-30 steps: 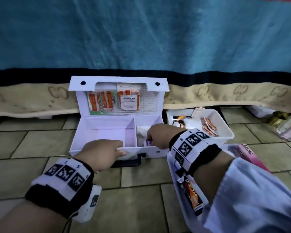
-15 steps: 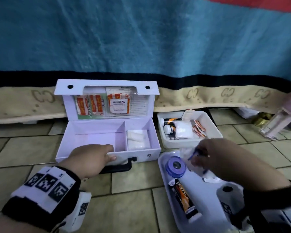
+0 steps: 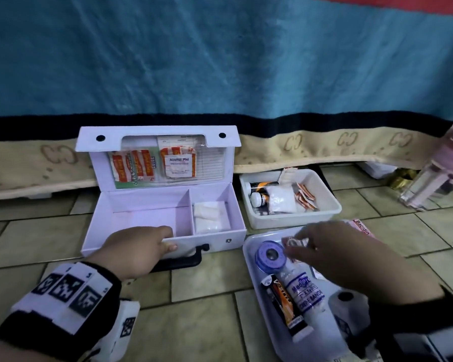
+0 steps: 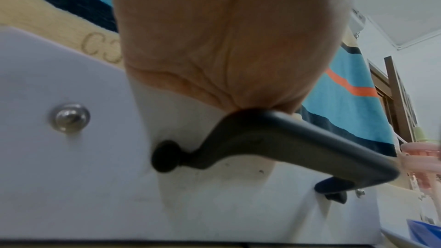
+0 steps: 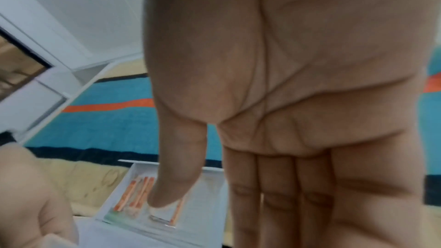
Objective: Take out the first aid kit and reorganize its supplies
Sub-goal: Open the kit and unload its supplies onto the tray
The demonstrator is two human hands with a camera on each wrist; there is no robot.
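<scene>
The white first aid kit (image 3: 220,240) stands open on the tiled floor. Its right compartment holds white gauze packets (image 3: 211,218), and its left compartment is bare. Plasters and an alcohol pad (image 3: 178,165) sit in the lid pocket. My left hand (image 3: 141,249) grips the kit's front wall, fingers curled over the rim above the black handle (image 4: 286,139). My right hand (image 3: 332,254) hovers over the near tray (image 3: 249,257) with straight fingers (image 5: 274,186) and holds nothing. A small packet (image 3: 296,241) lies by its fingertips.
The near tray holds a blue tape roll (image 3: 270,256), a wrapped crepe bandage (image 3: 305,291), an orange-black tube (image 3: 283,301) and a white roll (image 3: 347,300). A white tub (image 3: 330,202) behind holds bottles, a cotton bag and plasters. A pink box (image 3: 362,228) lies beside it. A blanket hangs behind.
My right hand left the kit's right compartment, carried a wrapped item over the near tray and has opened. The wrapped bandage now lies in that tray. My left hand kept its grip.
</scene>
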